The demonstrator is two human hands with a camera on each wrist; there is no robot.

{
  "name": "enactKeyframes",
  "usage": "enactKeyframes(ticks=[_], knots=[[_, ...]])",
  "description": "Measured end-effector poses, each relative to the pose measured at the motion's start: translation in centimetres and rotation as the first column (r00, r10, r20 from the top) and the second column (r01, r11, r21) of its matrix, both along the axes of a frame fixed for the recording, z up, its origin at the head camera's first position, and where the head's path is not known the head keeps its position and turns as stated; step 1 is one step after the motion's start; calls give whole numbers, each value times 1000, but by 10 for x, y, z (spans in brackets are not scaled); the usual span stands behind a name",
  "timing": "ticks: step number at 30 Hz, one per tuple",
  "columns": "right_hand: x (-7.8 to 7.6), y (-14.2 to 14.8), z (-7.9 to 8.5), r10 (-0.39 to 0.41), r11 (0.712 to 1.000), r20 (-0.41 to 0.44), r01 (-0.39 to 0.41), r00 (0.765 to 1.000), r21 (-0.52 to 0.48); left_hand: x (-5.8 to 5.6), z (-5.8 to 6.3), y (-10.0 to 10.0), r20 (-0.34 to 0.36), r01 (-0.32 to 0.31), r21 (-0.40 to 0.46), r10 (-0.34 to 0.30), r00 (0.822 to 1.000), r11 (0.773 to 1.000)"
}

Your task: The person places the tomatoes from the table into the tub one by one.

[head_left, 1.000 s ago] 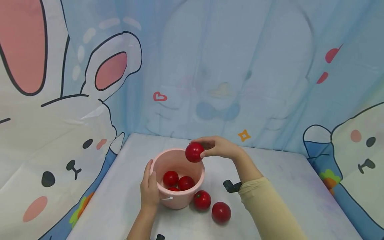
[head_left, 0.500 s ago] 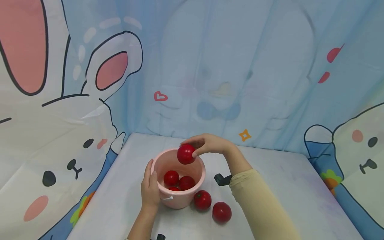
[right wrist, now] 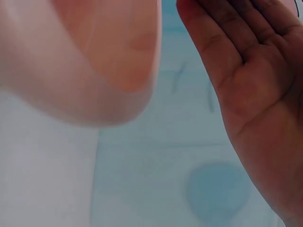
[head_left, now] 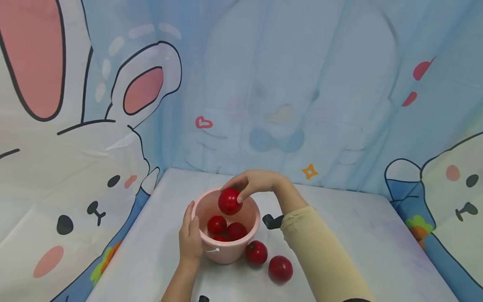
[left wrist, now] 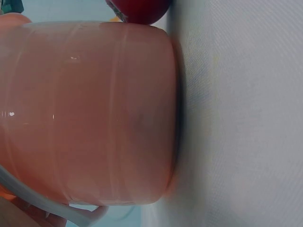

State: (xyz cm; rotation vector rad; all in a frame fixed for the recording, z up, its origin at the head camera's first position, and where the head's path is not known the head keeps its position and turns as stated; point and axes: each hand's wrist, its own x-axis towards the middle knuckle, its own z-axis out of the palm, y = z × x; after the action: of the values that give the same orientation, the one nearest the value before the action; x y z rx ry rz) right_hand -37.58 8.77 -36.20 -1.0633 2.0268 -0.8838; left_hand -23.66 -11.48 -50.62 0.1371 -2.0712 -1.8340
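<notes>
A pale pink bucket [head_left: 223,256] stands upright on the table with three red tomatoes [head_left: 236,231] visible inside. My left hand [head_left: 190,241] rests along its left side, fingers fairly straight with the tips near the rim. Over the bucket's mouth, my right hand [head_left: 258,182] holds another tomato [head_left: 230,201] between thumb and fingers. In the right wrist view, the palm [right wrist: 265,94] shows beside the bucket's rim [right wrist: 109,106], with the fingertips cut off. The bucket's wall [left wrist: 90,113] fills much of the left wrist view, with a white handle [left wrist: 42,201] across it.
Two more tomatoes lie on the white table: one [head_left: 256,253] close by the bucket's lower right, another [head_left: 281,269] nearer the front right. A blue curtain [head_left: 234,84] with cartoon animals stands behind and at the sides.
My right hand has moved left with its tomato, then slightly lower, from the bucket's right rim to over its opening. The left hand has stayed on the bucket's side.
</notes>
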Motion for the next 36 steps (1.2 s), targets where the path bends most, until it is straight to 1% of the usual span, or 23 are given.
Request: enactKeyframes(ticks=[5, 10, 16, 17, 21, 24, 30, 36], knots=[[-1, -14, 0, 31, 997, 27, -33, 999, 70, -1, -2, 1, 0, -7, -5, 7, 1000, 1000], [-1, -30, -4, 48, 988, -12, -46, 999, 149, -2, -3, 1, -3, -17, -16, 17, 1000, 1000], [2, -48, -18, 113, 966, -55, -97, 992, 238, -1, -3, 3, 1, -24, -23, 24, 1000, 999], [3, -50, -20, 116, 963, -55, -99, 992, 250, 0, -3, 4, 3, -24, -25, 25, 1000, 999], [7, -56, -24, 85, 954, -44, -69, 995, 293, 0, -3, 5, -4, -20, -25, 20, 1000, 999], [9, -59, -26, 69, 950, -31, -57, 997, 307, 0, -3, 4, -10, -23, -30, 23, 1000, 999], [9, -62, -30, 97, 948, -48, -78, 994, 309, -1, -2, 3, -10, -30, -39, 30, 1000, 999], [10, -66, -31, 116, 956, 15, -116, 993, 269, 0, -1, 1, 1, -35, -30, 35, 999, 999]])
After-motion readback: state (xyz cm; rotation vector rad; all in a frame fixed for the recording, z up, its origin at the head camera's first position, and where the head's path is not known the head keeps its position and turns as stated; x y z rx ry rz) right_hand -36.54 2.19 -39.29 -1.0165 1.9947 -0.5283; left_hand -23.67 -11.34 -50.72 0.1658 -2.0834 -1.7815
